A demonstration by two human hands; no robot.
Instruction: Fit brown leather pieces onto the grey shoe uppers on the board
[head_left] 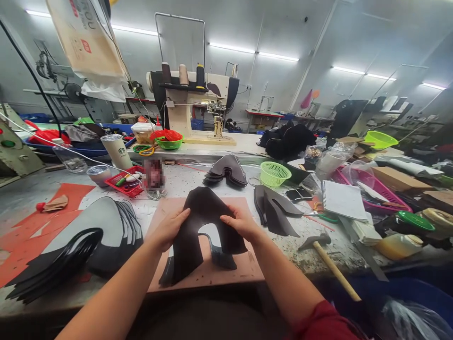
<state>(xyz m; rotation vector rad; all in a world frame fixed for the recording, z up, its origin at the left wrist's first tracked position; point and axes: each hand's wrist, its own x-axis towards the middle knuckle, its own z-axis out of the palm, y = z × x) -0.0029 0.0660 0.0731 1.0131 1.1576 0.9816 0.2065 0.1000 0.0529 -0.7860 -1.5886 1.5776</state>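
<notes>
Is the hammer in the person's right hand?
No, the hammer lies on the table to the right, while both the right hand and left hand hold the dark piece.

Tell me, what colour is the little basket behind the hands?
Bright green. The little basket shows best in the head view, on the table.

Under your hands you have a dark brown leather piece [201, 222] on a pinkish-brown cutting board [244, 269], with a lime green mesh basket [275, 173] toward the worktable's [191, 177] far edge, a red tray [125, 182] and orange-red sheets [42, 222] toward its left edge, and a white spiral notebook [343, 200] at its right.
</notes>
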